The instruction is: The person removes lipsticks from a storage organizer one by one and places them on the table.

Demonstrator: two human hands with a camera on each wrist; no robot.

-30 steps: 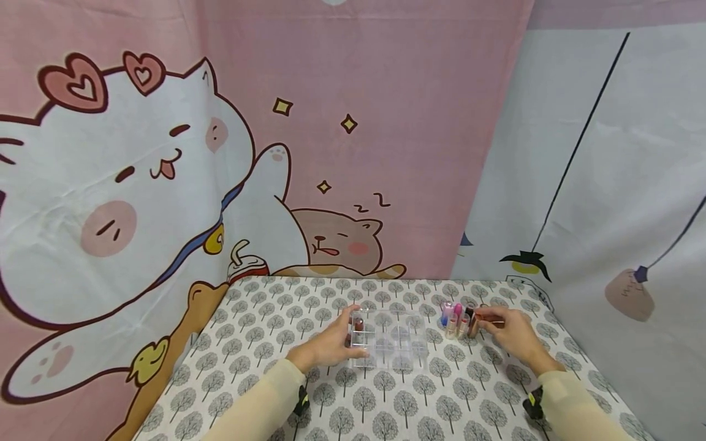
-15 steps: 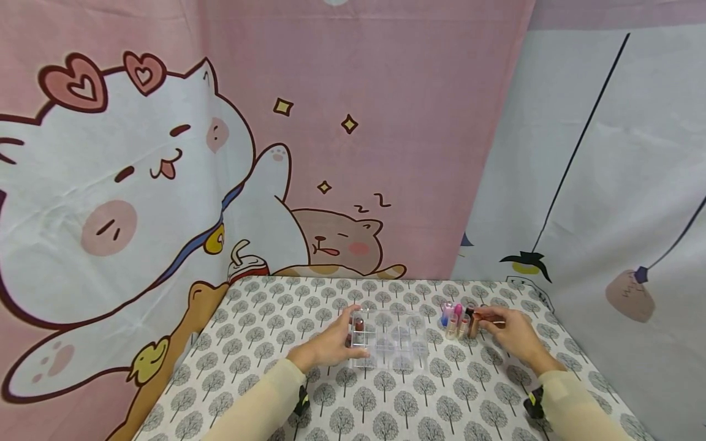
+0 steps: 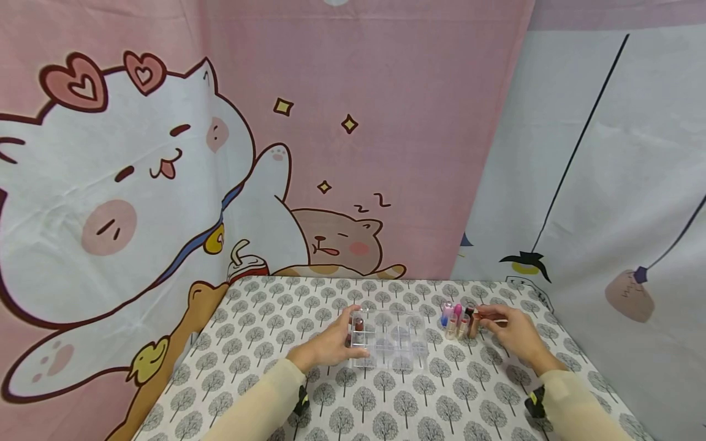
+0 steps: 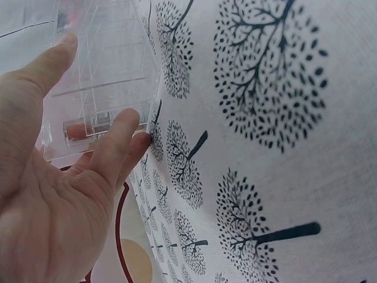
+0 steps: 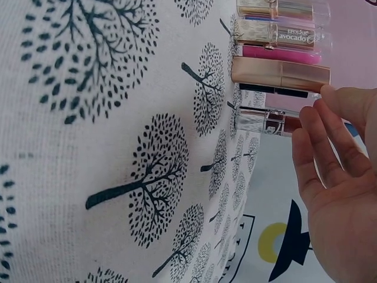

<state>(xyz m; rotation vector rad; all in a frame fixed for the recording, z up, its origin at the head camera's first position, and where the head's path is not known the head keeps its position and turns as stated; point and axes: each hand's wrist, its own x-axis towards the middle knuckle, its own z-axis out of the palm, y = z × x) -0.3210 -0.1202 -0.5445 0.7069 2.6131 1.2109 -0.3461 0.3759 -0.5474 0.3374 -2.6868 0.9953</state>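
My left hand grips the left end of a clear compartment box, thumb on the near side and fingers on the far side. A tube with a reddish-brown part sits in a compartment near those fingers. My right hand is beside a cluster of upright lipsticks, its fingers loosely bent. In the right wrist view, the thumb tip is near the top of a rose-gold lipstick tube. The other fingertips overlap the end of a clear tube with a dark red part; whether they touch it I cannot tell.
Close together stand two pale-gold lipsticks, a bright pink tube and a blue-and-lilac tube. The table has a tree-print cloth. Behind it hangs a pink cartoon curtain.
My right hand's fingertips have shifted slightly right, and the thumb and index finger have spread a little apart. The left hand and the clear box have stayed in place.
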